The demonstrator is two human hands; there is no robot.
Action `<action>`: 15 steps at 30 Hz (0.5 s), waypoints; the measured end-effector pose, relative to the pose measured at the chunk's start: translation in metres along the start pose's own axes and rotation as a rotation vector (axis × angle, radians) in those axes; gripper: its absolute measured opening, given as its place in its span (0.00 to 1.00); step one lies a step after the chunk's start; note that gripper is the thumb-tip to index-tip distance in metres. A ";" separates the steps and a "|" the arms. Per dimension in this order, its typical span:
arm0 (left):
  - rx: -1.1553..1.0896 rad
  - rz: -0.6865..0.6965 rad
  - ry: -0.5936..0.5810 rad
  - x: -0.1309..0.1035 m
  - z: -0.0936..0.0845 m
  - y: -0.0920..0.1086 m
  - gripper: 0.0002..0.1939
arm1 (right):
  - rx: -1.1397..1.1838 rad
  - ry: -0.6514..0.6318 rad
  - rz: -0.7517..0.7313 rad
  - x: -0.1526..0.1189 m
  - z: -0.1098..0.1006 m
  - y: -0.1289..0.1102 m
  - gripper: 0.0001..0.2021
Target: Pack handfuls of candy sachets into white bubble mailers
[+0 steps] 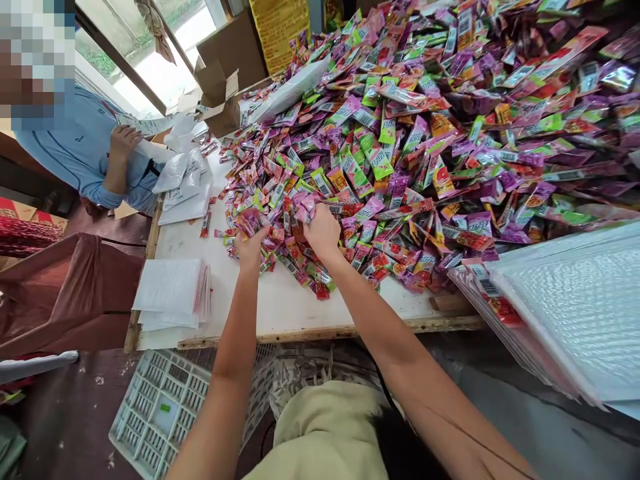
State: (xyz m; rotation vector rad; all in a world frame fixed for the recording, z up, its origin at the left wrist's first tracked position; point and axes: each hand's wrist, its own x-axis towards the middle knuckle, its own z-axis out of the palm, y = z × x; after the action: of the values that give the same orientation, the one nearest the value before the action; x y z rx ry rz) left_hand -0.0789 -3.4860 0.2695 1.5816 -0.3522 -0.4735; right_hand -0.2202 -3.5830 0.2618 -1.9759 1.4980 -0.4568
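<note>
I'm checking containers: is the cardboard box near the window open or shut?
Open: the cardboard box has flaps standing up, not folded down.

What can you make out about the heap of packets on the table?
The heap of packets is a loose jumble of small, glossy, plastic-looking sachets in purple, green, red and orange, many with barcodes. They lie at all angles on the white tabletop, running to the picture's right edge. At its near side, the left hand and right hand each grip packets.

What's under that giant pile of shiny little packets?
Along the near side of the heap of small, shiny, multicoloured plastic packets, a flat white tabletop with a rough brown wooden edge shows. Whatever lies under the middle can't be seen, because packets cover it.
</note>
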 end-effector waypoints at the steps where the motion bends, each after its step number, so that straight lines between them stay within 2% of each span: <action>1: -0.072 -0.053 -0.014 -0.005 -0.003 0.003 0.24 | 0.016 -0.010 0.008 0.001 0.000 0.000 0.16; 5: -0.266 -0.264 -0.049 -0.025 -0.022 0.012 0.18 | 0.266 -0.002 0.032 0.000 -0.016 0.004 0.15; 7: -0.330 -0.301 -0.047 -0.036 -0.033 0.016 0.17 | 0.525 0.017 0.001 -0.006 -0.035 0.006 0.15; 9: -0.368 -0.337 -0.097 -0.049 -0.046 0.019 0.17 | 0.821 0.013 -0.045 -0.018 -0.060 0.012 0.16; 12: -0.387 -0.409 -0.253 -0.075 -0.067 0.019 0.16 | 1.118 -0.009 -0.010 -0.043 -0.093 0.040 0.18; 15: -0.402 -0.417 -0.288 -0.105 -0.082 0.005 0.15 | 1.160 -0.035 0.141 -0.075 -0.101 0.088 0.15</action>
State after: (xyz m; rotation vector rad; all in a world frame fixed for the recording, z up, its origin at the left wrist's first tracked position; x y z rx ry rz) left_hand -0.1278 -3.3633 0.2864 1.1895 -0.1273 -1.0339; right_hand -0.3686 -3.5530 0.2879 -0.9425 0.9462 -0.9437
